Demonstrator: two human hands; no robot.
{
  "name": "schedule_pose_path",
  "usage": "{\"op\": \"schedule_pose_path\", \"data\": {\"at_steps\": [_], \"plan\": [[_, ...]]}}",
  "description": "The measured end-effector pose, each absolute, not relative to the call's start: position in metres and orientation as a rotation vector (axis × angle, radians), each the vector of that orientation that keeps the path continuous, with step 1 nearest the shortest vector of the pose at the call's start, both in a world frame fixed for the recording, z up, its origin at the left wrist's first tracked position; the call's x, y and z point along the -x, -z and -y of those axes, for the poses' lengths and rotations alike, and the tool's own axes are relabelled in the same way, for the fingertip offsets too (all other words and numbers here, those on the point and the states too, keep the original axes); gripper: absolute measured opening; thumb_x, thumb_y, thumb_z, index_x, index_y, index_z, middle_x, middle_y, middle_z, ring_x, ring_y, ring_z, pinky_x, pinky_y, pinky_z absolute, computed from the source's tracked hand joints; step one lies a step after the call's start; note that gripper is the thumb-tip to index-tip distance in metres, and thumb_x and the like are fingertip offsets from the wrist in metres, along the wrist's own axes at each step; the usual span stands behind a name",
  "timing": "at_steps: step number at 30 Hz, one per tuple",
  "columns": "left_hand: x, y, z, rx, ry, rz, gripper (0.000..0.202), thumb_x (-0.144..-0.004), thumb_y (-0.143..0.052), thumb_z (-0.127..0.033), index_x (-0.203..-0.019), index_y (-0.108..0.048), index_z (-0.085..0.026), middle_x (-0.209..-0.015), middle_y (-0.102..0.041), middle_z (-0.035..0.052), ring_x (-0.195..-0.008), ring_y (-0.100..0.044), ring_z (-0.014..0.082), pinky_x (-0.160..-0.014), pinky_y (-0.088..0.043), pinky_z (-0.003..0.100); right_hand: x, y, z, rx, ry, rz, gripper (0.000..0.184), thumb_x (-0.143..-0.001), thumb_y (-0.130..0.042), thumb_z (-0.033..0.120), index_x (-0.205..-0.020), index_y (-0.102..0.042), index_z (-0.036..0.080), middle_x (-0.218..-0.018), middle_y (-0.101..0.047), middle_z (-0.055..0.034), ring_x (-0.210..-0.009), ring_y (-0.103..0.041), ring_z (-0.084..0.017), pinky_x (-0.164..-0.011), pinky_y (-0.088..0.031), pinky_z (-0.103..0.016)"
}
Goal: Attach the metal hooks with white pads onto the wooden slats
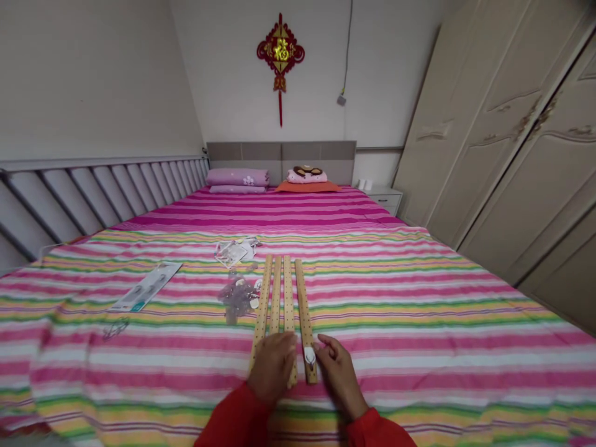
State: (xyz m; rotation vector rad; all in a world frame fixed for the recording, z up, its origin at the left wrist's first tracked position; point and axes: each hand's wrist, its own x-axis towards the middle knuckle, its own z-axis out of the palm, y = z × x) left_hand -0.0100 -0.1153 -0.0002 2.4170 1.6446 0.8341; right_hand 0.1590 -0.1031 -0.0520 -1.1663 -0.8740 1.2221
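Note:
Several wooden strips with rows of small holes lie lengthwise in front of me. A white hook (310,356) lies on the near end of the rightmost wooden strip (302,298), which sits slightly apart from the others. My left hand (274,363) is closed over the near part of the left group, such as this wooden strip (288,292); what its fingers hold is hidden. Just right of the hook, my right hand (339,369) has bent fingers drawn together close to the strip's edge. Anything between those fingertips is too small to make out.
Left of the strips are small clear plastic bags (236,298) with white pieces, and crumpled packaging (238,250) behind them. A flat clear package (148,287) and a thin dark tangled item (115,328) lie farther left. Everything rests on a striped bedsheet (419,298).

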Motion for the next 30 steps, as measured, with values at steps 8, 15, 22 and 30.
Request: {"op": "schedule_pose_path", "data": {"at_steps": [8, 15, 22, 30], "plan": [[0.085, -0.03, 0.047, -2.255, -0.533, -2.249, 0.023, -0.079, -0.047, -0.019, -0.085, -0.069, -0.02, -0.09, -0.067, 0.0083, -0.092, -0.058, 0.026, -0.077, -0.042, 0.039, -0.163, 0.062, 0.102, 1.117, -1.282, 0.882, 0.043, -0.061, -0.074, 0.049, -0.084, -0.067, 0.014, -0.053, -0.054, 0.0019, -0.049, -0.045, -0.012, -0.048, -0.034, -0.024], [0.08, -0.026, 0.029, -2.311, -0.225, -2.31, 0.028, -0.074, -0.05, -0.019, -0.095, -0.067, -0.018, -0.102, -0.061, 0.0143, -0.105, -0.05, 0.0329, -0.082, -0.037, 0.046, -0.164, 0.06, 0.103, 1.138, -1.268, 0.892, 0.044, -0.06, -0.073, 0.052, -0.083, -0.067, 0.014, -0.049, -0.049, 0.0038, -0.047, -0.044, -0.012, -0.045, -0.031, -0.023], [0.08, -0.021, 0.025, -2.248, -0.206, -2.382, 0.031, -0.085, -0.041, -0.027, -0.099, -0.067, -0.019, -0.106, -0.059, 0.0146, -0.106, -0.05, 0.0313, -0.082, -0.037, 0.045, -0.164, 0.061, 0.104, 1.143, -1.254, 0.91, 0.043, -0.062, -0.073, 0.05, -0.085, -0.066, 0.014, -0.052, -0.051, 0.0037, -0.049, -0.044, -0.012, -0.048, -0.033, -0.023], [0.08, -0.022, 0.028, -2.216, -0.246, -2.408, 0.025, -0.08, -0.049, -0.029, -0.093, -0.069, -0.021, -0.103, -0.06, 0.0133, -0.104, -0.05, 0.0305, -0.081, -0.035, 0.043, -0.164, 0.059, 0.104, 1.128, -1.246, 0.916, 0.041, -0.062, -0.072, 0.05, -0.082, -0.067, 0.015, -0.048, -0.048, 0.0044, -0.047, -0.042, -0.011, -0.043, -0.03, -0.022]]}}
